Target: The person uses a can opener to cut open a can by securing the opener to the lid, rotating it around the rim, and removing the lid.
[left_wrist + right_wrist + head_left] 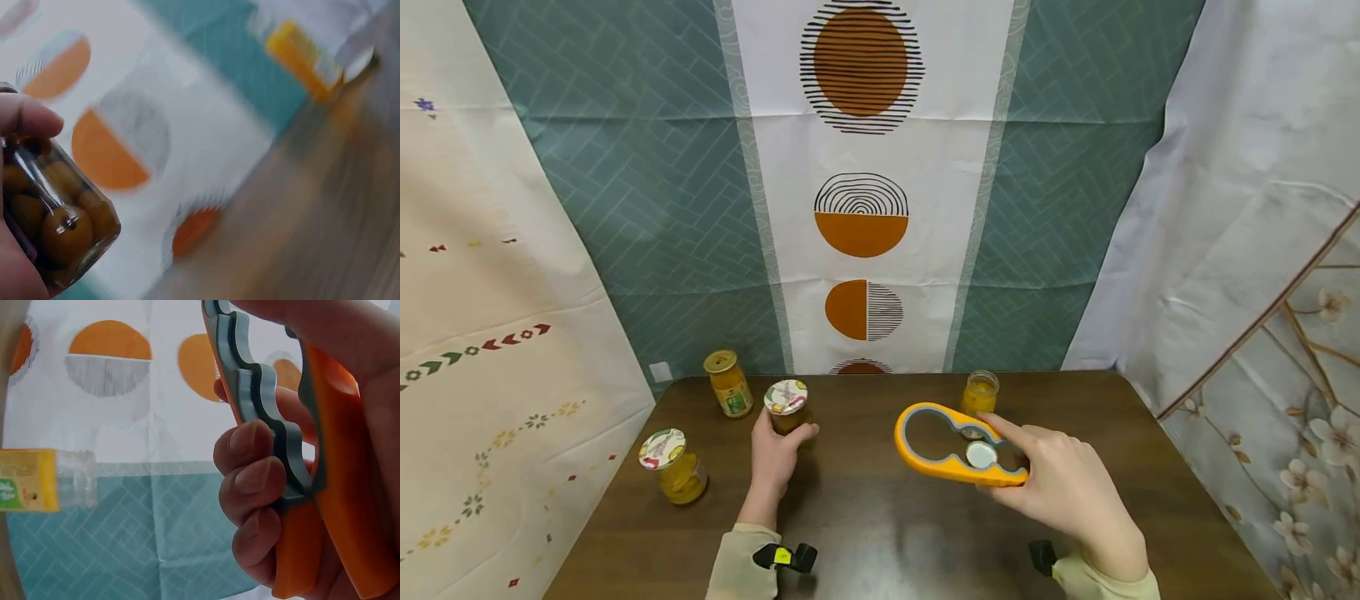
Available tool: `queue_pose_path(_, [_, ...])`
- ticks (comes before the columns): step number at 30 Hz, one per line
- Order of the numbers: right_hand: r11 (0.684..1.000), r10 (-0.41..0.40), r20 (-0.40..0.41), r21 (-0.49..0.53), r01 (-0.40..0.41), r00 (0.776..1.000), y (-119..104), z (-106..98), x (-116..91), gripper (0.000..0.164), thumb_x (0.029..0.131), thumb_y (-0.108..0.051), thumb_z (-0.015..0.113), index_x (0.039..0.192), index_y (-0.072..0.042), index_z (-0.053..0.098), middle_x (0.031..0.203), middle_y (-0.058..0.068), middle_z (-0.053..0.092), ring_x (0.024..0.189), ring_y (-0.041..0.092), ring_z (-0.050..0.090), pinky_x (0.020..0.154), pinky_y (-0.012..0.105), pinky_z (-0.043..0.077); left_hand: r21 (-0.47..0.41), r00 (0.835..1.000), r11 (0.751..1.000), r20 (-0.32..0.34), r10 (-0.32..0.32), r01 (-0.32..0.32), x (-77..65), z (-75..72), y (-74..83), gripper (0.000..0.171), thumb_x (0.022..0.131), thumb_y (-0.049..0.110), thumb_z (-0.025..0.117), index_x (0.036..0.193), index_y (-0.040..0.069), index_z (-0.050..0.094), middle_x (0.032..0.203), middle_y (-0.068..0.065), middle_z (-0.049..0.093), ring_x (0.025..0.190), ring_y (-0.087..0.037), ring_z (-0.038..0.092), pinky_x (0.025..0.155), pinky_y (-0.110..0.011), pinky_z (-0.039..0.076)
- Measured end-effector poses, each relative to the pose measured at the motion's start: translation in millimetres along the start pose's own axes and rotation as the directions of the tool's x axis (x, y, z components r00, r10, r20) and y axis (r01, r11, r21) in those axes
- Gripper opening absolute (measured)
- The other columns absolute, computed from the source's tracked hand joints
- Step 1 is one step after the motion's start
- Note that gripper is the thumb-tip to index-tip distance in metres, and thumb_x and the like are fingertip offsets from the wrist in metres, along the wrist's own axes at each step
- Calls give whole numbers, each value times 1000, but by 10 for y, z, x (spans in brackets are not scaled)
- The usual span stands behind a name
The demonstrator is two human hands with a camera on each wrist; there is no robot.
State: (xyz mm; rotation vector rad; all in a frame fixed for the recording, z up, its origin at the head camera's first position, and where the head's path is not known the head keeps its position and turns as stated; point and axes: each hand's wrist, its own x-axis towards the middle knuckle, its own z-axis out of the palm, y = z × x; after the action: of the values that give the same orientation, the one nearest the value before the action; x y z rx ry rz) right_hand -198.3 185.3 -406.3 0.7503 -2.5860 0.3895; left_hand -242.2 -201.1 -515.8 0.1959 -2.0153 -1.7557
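Note:
My left hand (775, 462) grips a glass jar (788, 420) with a patterned lid; the left wrist view shows round brownish fruits inside. The jar is at or just above the table, left of centre. In my right hand (1067, 479) is an orange-and-grey jar opener (955, 471), its handles clasped by thumb and fingers. Through the opener's gap a pale round lid (981, 454) shows, apparently lying on the table. Just behind the opener stands a lidless jar (980, 393) with yellow contents, also seen in the right wrist view.
Two more lidded jars are on the left: a gold-lidded jar (730, 387) near the back edge and a jar with a patterned lid (681, 475) closer to me. A patterned cloth (685, 208) hangs behind the dark wooden table (865, 517).

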Motion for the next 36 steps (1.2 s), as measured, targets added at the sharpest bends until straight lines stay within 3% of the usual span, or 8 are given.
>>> queue_pose_path(3, [1000, 3, -40, 25, -2, 999, -19, -19, 30, 79, 60, -52, 84, 134, -45, 56, 67, -22, 43, 54, 1, 41, 44, 25, 35, -119, 993, 992, 108, 50, -37, -125, 215, 186, 53, 66, -6, 73, 116, 3, 60, 103, -15, 66, 90, -26, 61, 78, -35, 52])
queue_pose_path(6, [998, -15, -73, 65, 19, 997, -73, -28, 79, 82, 61, -51, 85, 136, -45, 54, 70, -22, 46, 56, 0, 42, 45, 25, 37, -230, 970, 972, 220, 105, -53, -274, 463, 343, 54, 59, -8, 71, 111, 3, 63, 96, -16, 67, 85, -26, 62, 71, -31, 54])
queue_pose_path(9, [994, -37, -93, 102, 46, 995, -135, -27, 122, 85, 60, -49, 86, 138, -46, 52, 71, -22, 46, 56, -1, 42, 46, 24, 37, -311, 930, 950, 337, 148, -38, -435, 718, 446, 55, 57, -10, 68, 110, 1, 62, 95, -19, 68, 84, -26, 63, 69, -31, 55])
queue_pose_path(14, [990, -52, -96, 124, 64, 994, -190, -18, 162, 85, 59, -44, 85, 138, -44, 53, 71, -22, 46, 56, -1, 41, 46, 23, 37, -308, 868, 948, 445, 222, -84, -665, 1013, 519, 56, 56, -14, 73, 109, 1, 63, 90, -14, 68, 78, -21, 62, 67, -30, 54])
queue_pose_path(21, [994, -39, -29, 104, 41, 999, -190, -2, 196, 82, 61, -50, 84, 137, -43, 54, 70, -22, 45, 56, 0, 41, 48, 24, 38, -297, 785, 947, 554, 277, -125, -887, 1094, 772, 62, 52, -17, 72, 111, -5, 61, 99, -12, 66, 87, -14, 60, 78, -26, 52])
queue_pose_path(27, [986, -68, 80, 160, 55, 994, -195, 27, 216, 81, 69, -64, 79, 141, -44, 49, 80, -21, 56, 64, 0, 48, 53, 25, 43, -378, 734, 909, 566, 375, -174, -918, 1117, 900, 61, 50, -20, 68, 110, -8, 62, 96, -19, 67, 83, -12, 60, 73, -27, 54])
queue_pose_path(30, [982, -70, 120, 183, 47, 990, -232, 43, 227, 78, 75, -73, 68, 143, -43, 47, 92, -19, 63, 71, 0, 52, 59, 27, 47, -387, 727, 901, 558, 400, -197, -906, 1102, 920, 60, 50, -19, 68, 109, -8, 62, 95, -22, 67, 80, -12, 61, 68, -26, 54])
queue_pose_path(36, [977, 9, 154, 209, -42, 988, -306, 61, 219, 45, 101, -56, 45, 144, -42, 48, 89, -21, 59, 75, 3, 53, 65, 31, 47, -305, 762, 945, 583, 281, -115, -893, 1053, 929, 60, 52, -17, 68, 111, -9, 61, 97, -18, 66, 77, -11, 57, 65, -23, 51])
